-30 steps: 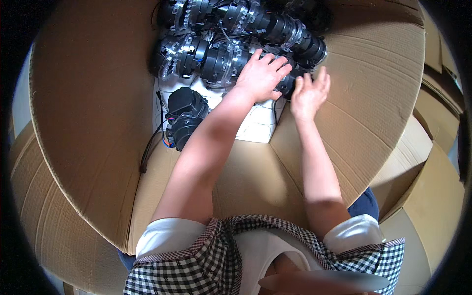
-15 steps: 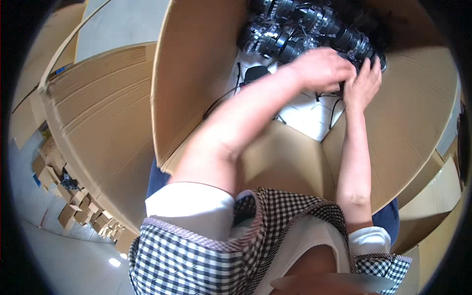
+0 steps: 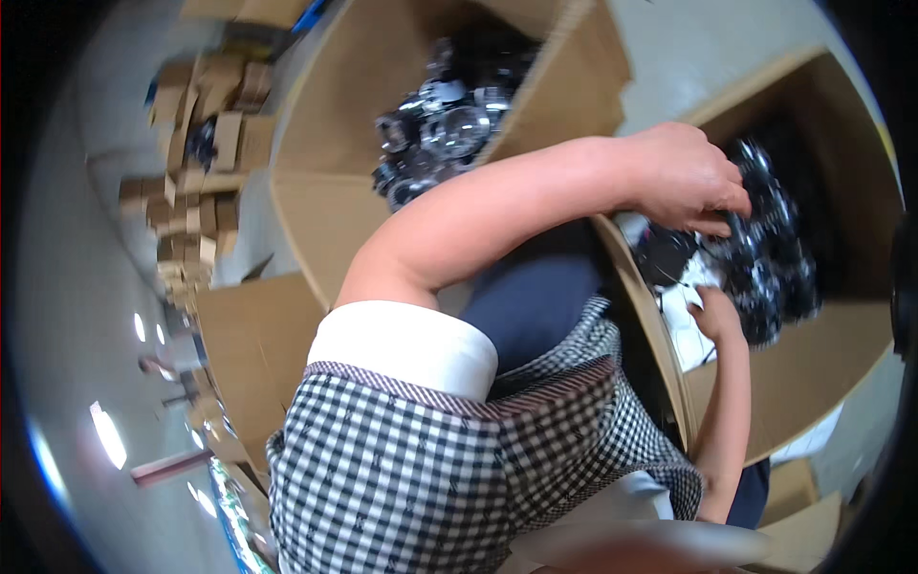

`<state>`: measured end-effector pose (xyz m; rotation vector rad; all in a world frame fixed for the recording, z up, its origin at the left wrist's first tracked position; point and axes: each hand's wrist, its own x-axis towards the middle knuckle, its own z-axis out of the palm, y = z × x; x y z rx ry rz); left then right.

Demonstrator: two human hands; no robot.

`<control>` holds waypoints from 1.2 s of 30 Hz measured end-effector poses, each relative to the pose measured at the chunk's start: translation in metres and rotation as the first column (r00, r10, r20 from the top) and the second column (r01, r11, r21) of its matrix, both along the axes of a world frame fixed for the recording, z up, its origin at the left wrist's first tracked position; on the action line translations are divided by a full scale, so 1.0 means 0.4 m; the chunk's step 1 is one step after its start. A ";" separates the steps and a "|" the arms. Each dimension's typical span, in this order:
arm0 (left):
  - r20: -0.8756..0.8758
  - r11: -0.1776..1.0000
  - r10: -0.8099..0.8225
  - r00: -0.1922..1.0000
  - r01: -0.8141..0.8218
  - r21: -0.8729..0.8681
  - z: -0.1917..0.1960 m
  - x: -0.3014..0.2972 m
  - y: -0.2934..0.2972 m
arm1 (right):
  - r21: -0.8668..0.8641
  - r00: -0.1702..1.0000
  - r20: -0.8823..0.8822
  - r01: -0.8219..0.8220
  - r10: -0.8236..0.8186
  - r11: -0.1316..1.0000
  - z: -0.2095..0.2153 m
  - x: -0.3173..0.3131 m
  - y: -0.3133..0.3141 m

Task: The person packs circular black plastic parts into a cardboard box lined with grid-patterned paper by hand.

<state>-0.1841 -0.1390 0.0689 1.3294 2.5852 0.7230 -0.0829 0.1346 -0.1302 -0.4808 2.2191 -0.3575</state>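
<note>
My left hand (image 3: 684, 182) hovers over the right-hand cardboard box (image 3: 813, 359), fingers bent and apart with nothing visible in them. Below its fingertips are stacked black-and-clear plastic devices (image 3: 765, 249), shiny and roundish; their exact kind does not show. Inside the same box, my right hand (image 3: 717, 316) is beside the near part of the stack, its fingers apart. Whether it touches a device is unclear in the blur. A black round piece (image 3: 665, 253) with thin cables lies on a white sheet (image 3: 684, 325) at the box's left side.
Left of it stands another open cardboard box (image 3: 320, 206) holding a jumbled heap of similar black-and-clear devices (image 3: 454, 129). My left arm crosses in front of that box. Several cardboard boxes (image 3: 206, 215) are piled along the floor farther left.
My view has swung left, so the box I reach into now appears farther right and the second box has come into view. My hands have moved apart, the left one lifted higher.
</note>
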 end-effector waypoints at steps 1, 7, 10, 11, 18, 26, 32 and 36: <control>-0.048 0.982 0.082 0.995 -0.073 0.174 0.071 0.019 -0.064 | -0.012 0.998 -0.058 -0.002 0.001 1.000 0.032 -0.020 0.030; 0.452 0.282 0.794 0.407 -0.905 0.319 0.065 0.266 -0.642 | -0.155 0.966 -0.174 0.165 -0.191 0.974 0.255 0.020 0.025; 0.168 0.145 0.982 0.090 -0.923 -0.357 -0.097 0.428 -0.882 | -0.365 0.871 -0.016 0.452 -0.491 0.814 0.333 0.081 -0.028; 0.202 0.179 0.975 0.090 -0.859 -0.480 -0.146 0.486 -0.965 | -0.409 0.834 0.045 0.517 -0.549 0.752 0.373 0.104 -0.063; 0.115 0.142 0.990 0.087 -0.734 -0.664 -0.310 0.507 -0.789 | -0.444 0.882 -0.331 0.168 -0.336 0.880 0.395 0.242 -0.109; -0.122 -0.055 0.992 0.034 -0.749 -0.660 -0.316 0.445 -0.679 | 0.049 0.538 -0.840 -0.055 0.071 0.997 0.309 0.262 -0.146; 0.015 -0.040 0.997 -0.074 -0.694 -0.719 -0.340 0.447 -0.733 | 0.072 0.493 -0.864 -0.087 0.106 0.994 0.293 0.249 -0.140; -0.103 -0.197 0.980 -0.172 -0.716 -0.670 -0.303 0.421 -0.702 | 0.079 0.391 -0.914 -0.088 0.108 0.993 0.299 0.232 -0.144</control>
